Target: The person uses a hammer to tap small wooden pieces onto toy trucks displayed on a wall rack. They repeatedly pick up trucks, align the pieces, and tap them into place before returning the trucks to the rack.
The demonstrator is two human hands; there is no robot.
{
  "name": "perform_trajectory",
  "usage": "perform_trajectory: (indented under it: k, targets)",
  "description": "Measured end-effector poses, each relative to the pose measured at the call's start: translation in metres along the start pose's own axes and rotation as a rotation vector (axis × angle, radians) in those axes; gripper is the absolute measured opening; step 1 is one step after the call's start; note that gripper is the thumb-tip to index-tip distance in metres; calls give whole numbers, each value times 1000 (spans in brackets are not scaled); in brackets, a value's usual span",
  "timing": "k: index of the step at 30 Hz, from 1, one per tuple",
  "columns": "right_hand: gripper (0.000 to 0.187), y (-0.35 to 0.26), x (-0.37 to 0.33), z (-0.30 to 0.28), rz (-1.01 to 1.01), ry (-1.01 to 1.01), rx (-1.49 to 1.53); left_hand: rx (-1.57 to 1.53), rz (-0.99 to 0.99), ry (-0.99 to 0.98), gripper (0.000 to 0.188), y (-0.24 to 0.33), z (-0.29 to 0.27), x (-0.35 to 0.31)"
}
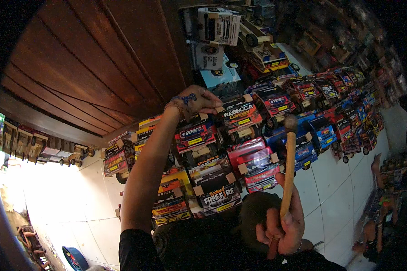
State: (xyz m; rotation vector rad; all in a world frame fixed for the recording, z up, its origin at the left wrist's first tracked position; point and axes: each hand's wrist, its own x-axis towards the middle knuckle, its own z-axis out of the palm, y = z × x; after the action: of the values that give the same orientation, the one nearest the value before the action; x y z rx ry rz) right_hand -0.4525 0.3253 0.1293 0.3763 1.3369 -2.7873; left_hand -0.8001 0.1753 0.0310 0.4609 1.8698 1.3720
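Note:
My left hand [195, 100] reaches up to a black and orange toy truck [242, 116]. Its fingertips pinch a small wooden block [219, 109] at the left corner of that truck's cab. A similar block sits at the cab's right corner. In my right hand [285, 226], nearer to me, is a wooden-handled hammer [289, 167], held upright with its dark round head at the top. Below the left hand stands a red and black toy truck [196, 137]. A black toy truck [217, 192] and a red and pink toy truck [255, 167] are nearer.
Several rows of painted toy trucks run right across a white tiled floor [334, 194]. A brown wooden panel [99, 58] rises at the upper left. White toy trucks [219, 27] stand behind. At the lower left sits a blue basin [74, 259]; more toy trucks [43, 144] line the left side.

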Motion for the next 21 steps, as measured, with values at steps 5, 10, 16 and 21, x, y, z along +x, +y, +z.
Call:
perform_trajectory:
  k: [5,10,16,21]
  targets:
    - [83,0,0,4,3,17,3,77,-37,-9,24,1,-1,2]
    - [84,2,-1,3,-16,33,-28,84,-12,-34,21,2,-2,6]
    - [84,2,2,6,-27,27,-15,113,7,6,20,3,-3,3]
    - [85,-8,4,13,46,141,-87,265,36,21,21,4,-4,7]
